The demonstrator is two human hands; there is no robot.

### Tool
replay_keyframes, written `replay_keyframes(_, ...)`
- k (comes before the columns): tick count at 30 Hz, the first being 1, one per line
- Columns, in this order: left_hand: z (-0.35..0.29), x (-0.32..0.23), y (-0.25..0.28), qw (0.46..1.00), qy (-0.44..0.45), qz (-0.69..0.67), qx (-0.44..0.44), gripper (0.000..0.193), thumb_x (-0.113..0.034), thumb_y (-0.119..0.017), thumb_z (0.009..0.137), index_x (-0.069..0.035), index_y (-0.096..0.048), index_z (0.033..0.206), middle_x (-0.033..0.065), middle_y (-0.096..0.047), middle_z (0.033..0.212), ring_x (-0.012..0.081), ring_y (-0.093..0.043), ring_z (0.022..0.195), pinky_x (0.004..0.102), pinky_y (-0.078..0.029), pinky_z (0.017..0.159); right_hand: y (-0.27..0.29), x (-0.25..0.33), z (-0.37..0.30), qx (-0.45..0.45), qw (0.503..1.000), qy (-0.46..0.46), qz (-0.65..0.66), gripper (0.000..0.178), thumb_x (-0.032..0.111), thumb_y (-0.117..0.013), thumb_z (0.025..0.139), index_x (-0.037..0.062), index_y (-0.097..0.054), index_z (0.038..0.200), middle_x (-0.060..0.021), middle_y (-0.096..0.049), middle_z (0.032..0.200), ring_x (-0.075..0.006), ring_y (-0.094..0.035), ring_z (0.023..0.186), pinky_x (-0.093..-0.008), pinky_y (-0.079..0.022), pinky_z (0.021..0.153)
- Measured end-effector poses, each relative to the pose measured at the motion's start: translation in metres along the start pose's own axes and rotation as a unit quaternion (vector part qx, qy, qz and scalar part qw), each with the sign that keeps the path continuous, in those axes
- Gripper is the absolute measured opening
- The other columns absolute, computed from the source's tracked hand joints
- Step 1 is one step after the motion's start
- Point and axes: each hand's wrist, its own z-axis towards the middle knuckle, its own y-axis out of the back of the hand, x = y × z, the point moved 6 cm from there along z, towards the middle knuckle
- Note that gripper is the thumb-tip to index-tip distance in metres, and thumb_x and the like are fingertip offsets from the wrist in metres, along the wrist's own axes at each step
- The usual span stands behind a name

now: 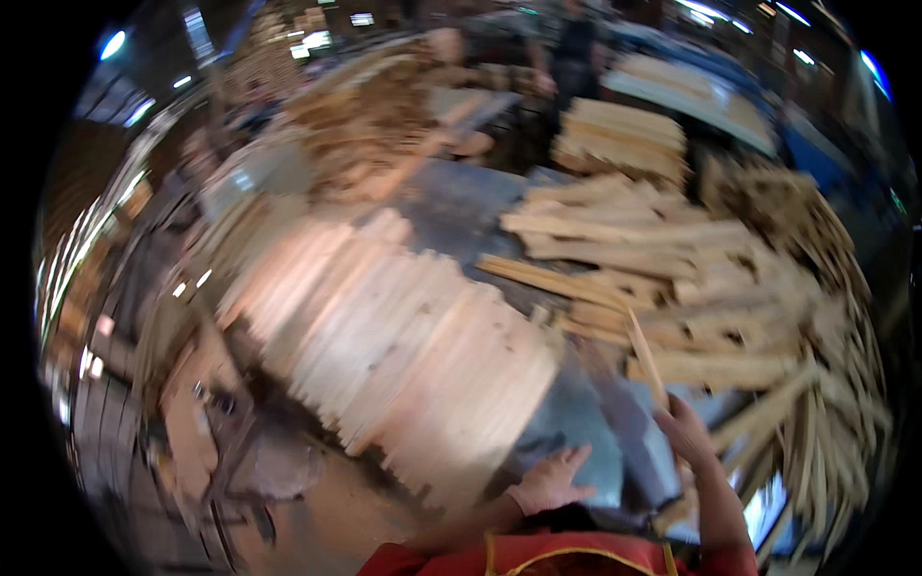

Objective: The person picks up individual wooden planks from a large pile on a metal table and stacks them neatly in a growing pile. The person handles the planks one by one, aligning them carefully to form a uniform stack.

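Observation:
My right hand point(686, 432) is closed around the near end of a narrow wooden strip point(645, 357), which points up and away from me. Fingers spread and holding nothing, my left hand point(551, 480) hovers over or rests on the grey metal table point(576, 422); blur hides which. Just left of it lies a wide row of pale wooden strips point(413, 336), set side by side with uneven ends. To the right, a loose heap of wooden boards point(663, 250) covers the table, close to the strip in my right hand.
A neat stack of boards point(619, 134) stands at the far right, and thin offcuts point(816, 442) hang in a tangle at the right edge. Far left is another wood pile point(355, 125). A person point(573, 58) in dark clothes stands beyond the table.

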Motion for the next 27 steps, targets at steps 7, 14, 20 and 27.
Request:
replay_keyframes(7,0.001,0.037,0.018,0.974,0.166,0.04,-0.149,0.054,-0.025,-0.066,0.093,-0.004,-0.057,0.142,0.0279,-0.071,0.112,0.0494,-0.07,0.102,0.056,-0.057,0.093,-0.14,0.032,-0.022,0.061,0.993,-0.042,0.096,0.08,0.044,-0.077,0.096,-0.0008,-0.047,0.156,-0.0235,-0.068,0.14,-0.0313,-0.066,0.128,-0.0412,-0.051,0.109)
replay_keyframes(14,-0.022,0.076,0.02,0.92,0.145,0.305,-0.2,0.07,-0.022,-0.072,0.085,-0.004,-0.051,0.149,0.0189,-0.049,0.151,0.041,-0.043,0.142,0.0518,-0.034,0.122,0.023,-0.125,-0.074,-0.272,0.949,-0.029,0.159,0.065,0.021,-0.075,0.1,0.0017,-0.049,0.157,-0.0222,-0.063,0.147,-0.0288,-0.062,0.135,-0.0377,-0.05,0.113)
replay_keyframes(20,0.061,-0.012,0.037,0.898,0.015,0.38,-0.222,0.073,-0.031,-0.075,0.085,-0.005,-0.052,0.15,0.0165,-0.051,0.151,0.0398,-0.044,0.141,0.0541,-0.032,0.123,0.152,-0.281,-0.129,-0.535,0.798,-0.081,0.266,0.057,0.019,-0.074,0.093,-0.0035,-0.058,0.143,-0.0158,-0.069,0.124,-0.0266,-0.067,0.112,-0.0378,-0.053,0.099)
replay_keyframes(27,0.273,-0.095,0.004,0.907,-0.085,0.385,-0.149,0.098,-0.045,-0.087,0.078,-0.01,-0.043,0.159,0.0134,-0.047,0.158,0.0339,-0.038,0.15,0.0512,-0.031,0.124,0.109,-0.265,-0.11,-0.316,0.812,-0.182,0.456,0.032,0.015,-0.074,0.092,-0.0009,-0.067,0.119,-0.0079,-0.071,0.104,-0.0204,-0.066,0.091,-0.0364,-0.054,0.081)
